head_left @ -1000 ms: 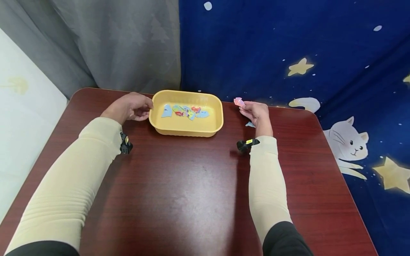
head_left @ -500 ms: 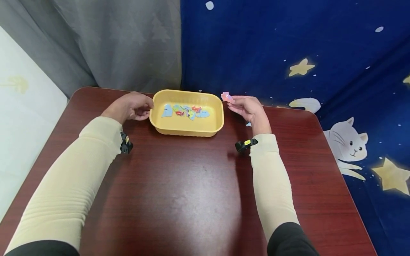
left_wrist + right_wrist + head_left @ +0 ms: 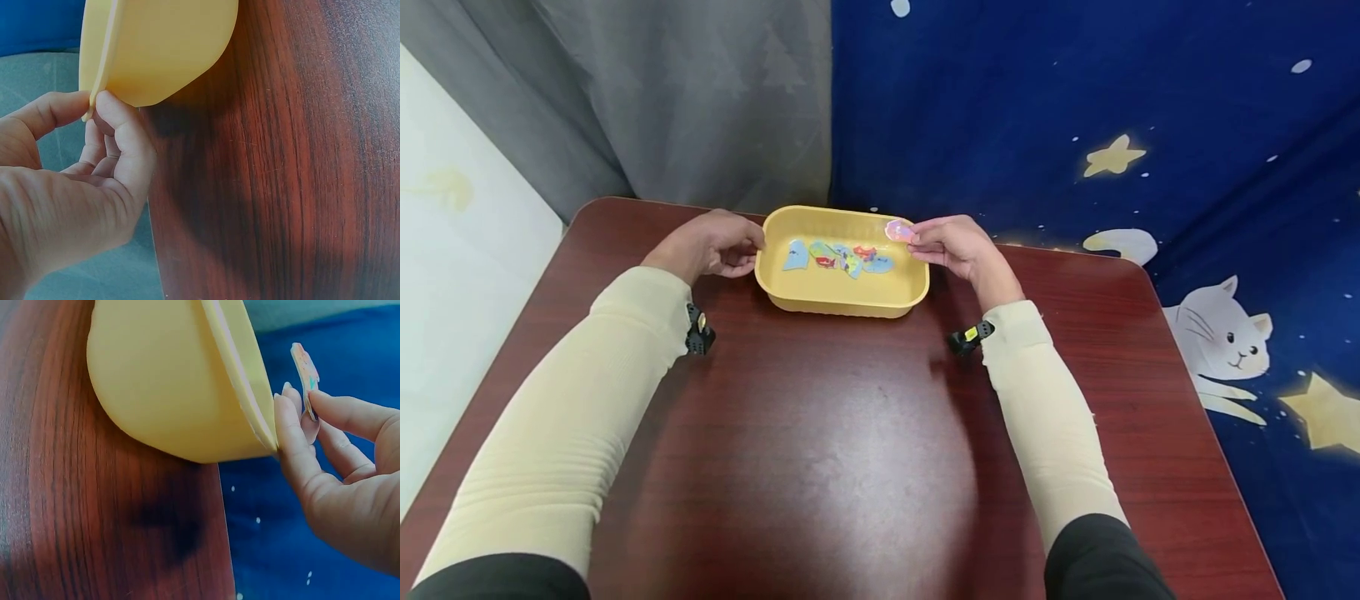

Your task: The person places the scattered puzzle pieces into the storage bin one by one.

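Observation:
A yellow plastic tub (image 3: 842,305) stands near the table's far edge, with several flat puzzle pieces inside, among them a light blue one (image 3: 796,256) and a red one (image 3: 865,252). My left hand (image 3: 718,243) pinches the tub's left rim between thumb and index finger, plain in the left wrist view. Over the tub's right end, my right hand (image 3: 957,248) pinches a pink puzzle piece (image 3: 898,231) between thumb and fingers. In the right wrist view this piece stands upright above the rim, and one finger looks close to or touching the tub's wall.
The dark red wooden table (image 3: 820,433) stretches toward me in front of the tub. Behind its far edge hang a grey curtain (image 3: 700,100) and a blue curtain (image 3: 970,100) with stars and a cat. A white surface (image 3: 460,233) stands at the left.
My right hand has moved left with the pink puzzle piece, from beside the tub to over its right end. A blue piece on the table is now hidden by that arm. The left hand stays at the rim.

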Tool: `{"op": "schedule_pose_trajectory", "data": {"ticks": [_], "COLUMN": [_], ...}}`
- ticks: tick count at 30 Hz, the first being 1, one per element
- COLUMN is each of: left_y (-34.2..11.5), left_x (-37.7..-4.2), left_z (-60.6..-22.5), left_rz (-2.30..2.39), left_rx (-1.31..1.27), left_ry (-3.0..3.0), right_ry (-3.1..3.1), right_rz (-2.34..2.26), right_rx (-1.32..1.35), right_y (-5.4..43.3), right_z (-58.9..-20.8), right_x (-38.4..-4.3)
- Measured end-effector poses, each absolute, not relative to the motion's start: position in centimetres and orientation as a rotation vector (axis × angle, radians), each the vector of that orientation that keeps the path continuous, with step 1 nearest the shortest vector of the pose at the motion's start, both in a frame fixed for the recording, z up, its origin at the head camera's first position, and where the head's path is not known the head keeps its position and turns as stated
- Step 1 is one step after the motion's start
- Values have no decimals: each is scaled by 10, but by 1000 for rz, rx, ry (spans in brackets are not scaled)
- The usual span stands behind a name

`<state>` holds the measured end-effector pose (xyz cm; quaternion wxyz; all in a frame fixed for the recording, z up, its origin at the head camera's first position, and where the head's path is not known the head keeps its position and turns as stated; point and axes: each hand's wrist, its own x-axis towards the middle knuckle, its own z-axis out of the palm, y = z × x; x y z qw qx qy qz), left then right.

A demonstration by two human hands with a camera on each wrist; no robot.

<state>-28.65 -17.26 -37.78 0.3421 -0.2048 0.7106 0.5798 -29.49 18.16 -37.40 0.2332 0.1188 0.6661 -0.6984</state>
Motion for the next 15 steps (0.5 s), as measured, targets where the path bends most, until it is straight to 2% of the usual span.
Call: {"op": "schedule_pose_trajectory", "data": {"ticks": [15], "left_y": [-168], "left_x": [-286], "left_z": [-376], "left_rz": [1497], "left_rx": [-523], "left_ry": [1868], "right_ry": [1804], "right_rz": [-1831], "right_rx": [272], "right_y": [153], "right_z": [-377], "right_x": [-294]}}
